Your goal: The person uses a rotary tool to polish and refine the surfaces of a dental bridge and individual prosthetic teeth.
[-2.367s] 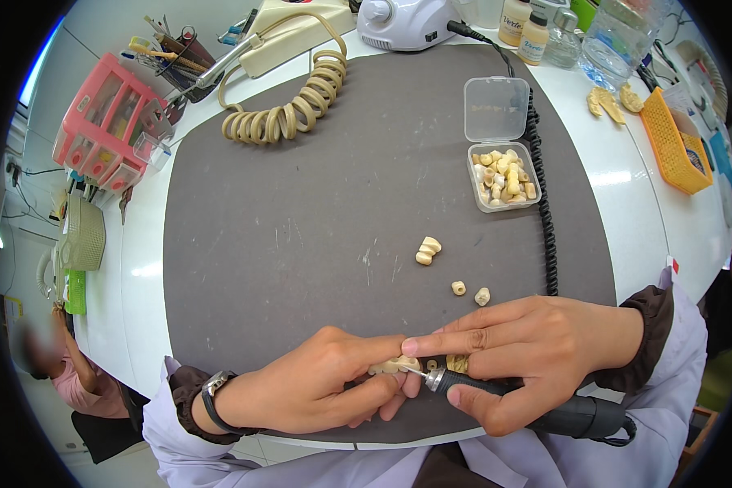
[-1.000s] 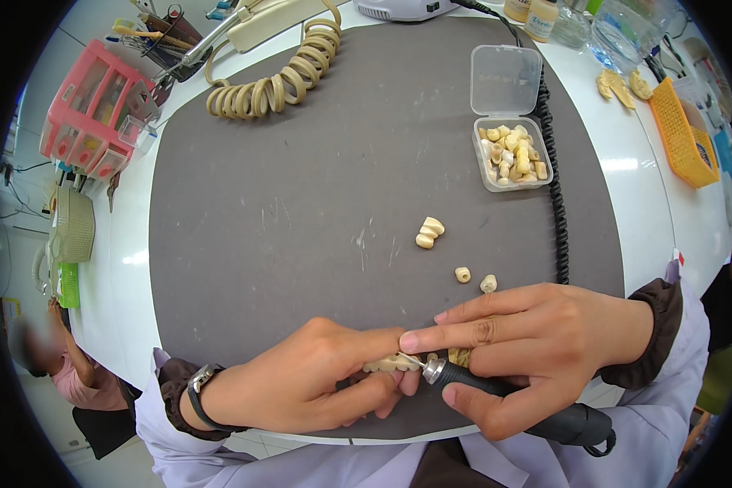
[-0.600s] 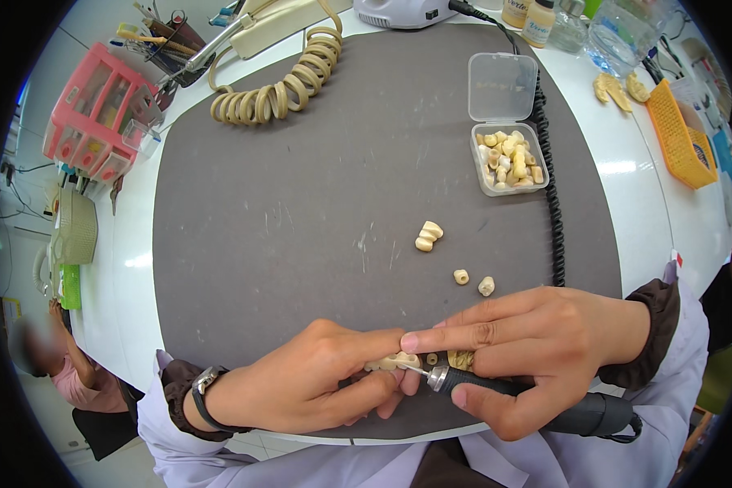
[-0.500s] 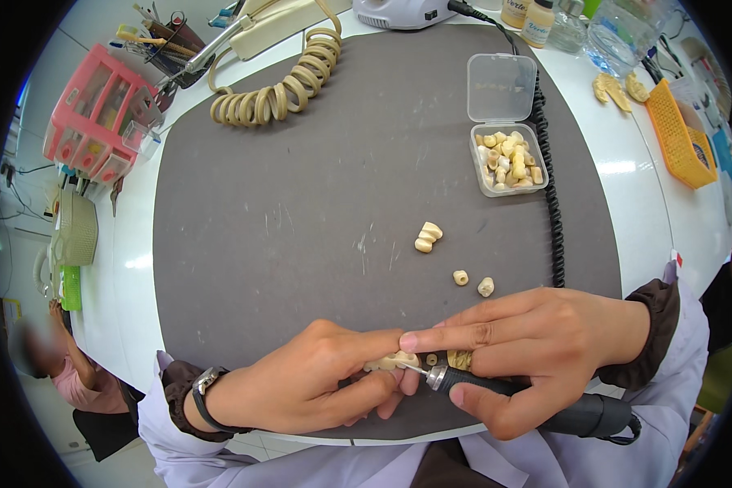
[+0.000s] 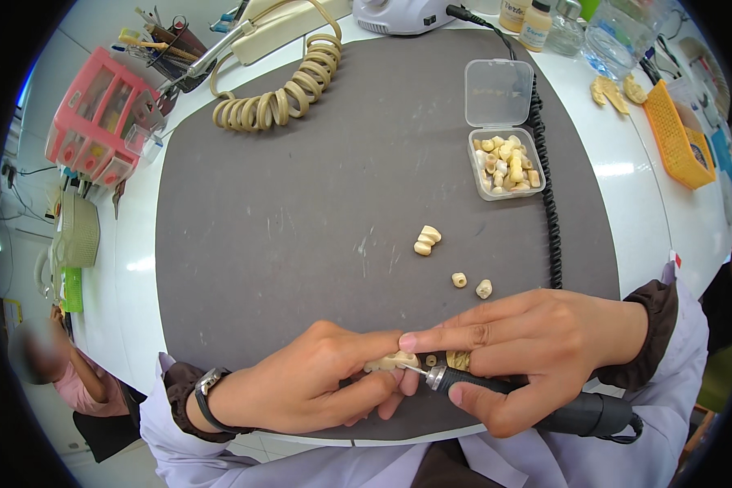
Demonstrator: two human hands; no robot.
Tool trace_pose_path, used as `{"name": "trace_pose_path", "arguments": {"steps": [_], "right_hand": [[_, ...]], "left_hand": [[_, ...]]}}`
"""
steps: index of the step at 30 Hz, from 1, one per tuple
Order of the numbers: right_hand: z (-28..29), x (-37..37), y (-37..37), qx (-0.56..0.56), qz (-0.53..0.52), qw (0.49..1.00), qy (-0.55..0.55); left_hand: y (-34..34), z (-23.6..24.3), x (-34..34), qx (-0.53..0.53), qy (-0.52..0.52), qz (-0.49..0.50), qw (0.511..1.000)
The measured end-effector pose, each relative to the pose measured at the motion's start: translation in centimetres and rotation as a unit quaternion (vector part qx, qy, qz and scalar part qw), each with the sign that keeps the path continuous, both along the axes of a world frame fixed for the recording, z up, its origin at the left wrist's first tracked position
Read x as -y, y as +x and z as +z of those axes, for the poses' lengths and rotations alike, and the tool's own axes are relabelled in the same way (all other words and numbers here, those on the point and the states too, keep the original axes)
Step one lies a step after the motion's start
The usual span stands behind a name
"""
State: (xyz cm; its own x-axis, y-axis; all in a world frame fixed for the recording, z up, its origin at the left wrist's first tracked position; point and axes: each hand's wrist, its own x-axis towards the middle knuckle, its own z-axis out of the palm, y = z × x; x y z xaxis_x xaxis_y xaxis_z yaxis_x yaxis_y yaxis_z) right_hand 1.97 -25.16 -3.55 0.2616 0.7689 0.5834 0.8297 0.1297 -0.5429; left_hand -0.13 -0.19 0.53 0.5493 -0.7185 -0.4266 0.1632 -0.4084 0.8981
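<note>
My left hand [image 5: 327, 376] pinches a cream dental bridge [image 5: 392, 360] of several joined tooth crowns near the mat's front edge. Gripped in my right hand [image 5: 537, 350] is a black rotary handpiece [image 5: 481, 382], its thin metal bur touching or nearly touching the bridge. The fingertips of both hands meet just above it. Under my right hand, a small ring-shaped crown [image 5: 432, 360] and a yellowish piece [image 5: 459, 361] lie partly covered. Two single crowns, one of them a squat crown [image 5: 459, 280], rest beyond my right hand, with a joined crown piece [image 5: 427, 240] farther off.
On the grey mat [image 5: 301, 195], an open clear box [image 5: 506, 195] holds several crowns. A black coiled cord [image 5: 552, 211] runs beside it. At the back lies a beige coiled hose [image 5: 281, 106]. Pink drawers [image 5: 98, 114] stand left, a yellow basket [image 5: 677, 142] right. Another person [image 5: 89, 374] sits far left.
The view has shifted very slightly. Both hands, the bridge and the handpiece keep the same pose.
</note>
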Motion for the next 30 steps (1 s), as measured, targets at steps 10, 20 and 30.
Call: {"name": "trace_pose_path", "arguments": {"steps": [10, 20, 30], "right_hand": [[0.05, -0.09, -0.13, -0.006, -0.003, 1.000, 0.016], [0.32, 0.18, -0.10, -0.001, -0.003, 1.000, 0.007], [0.20, 0.05, -0.12, 0.002, -0.009, 1.000, 0.018]], "left_hand": [[-0.17, 0.04, -0.09, 0.006, -0.001, 0.001, 1.000], [-0.23, 0.00, -0.04, 0.019, 0.003, -0.008, 1.000], [-0.28, -0.15, 0.04, 0.033, -0.007, -0.016, 0.999]]}}
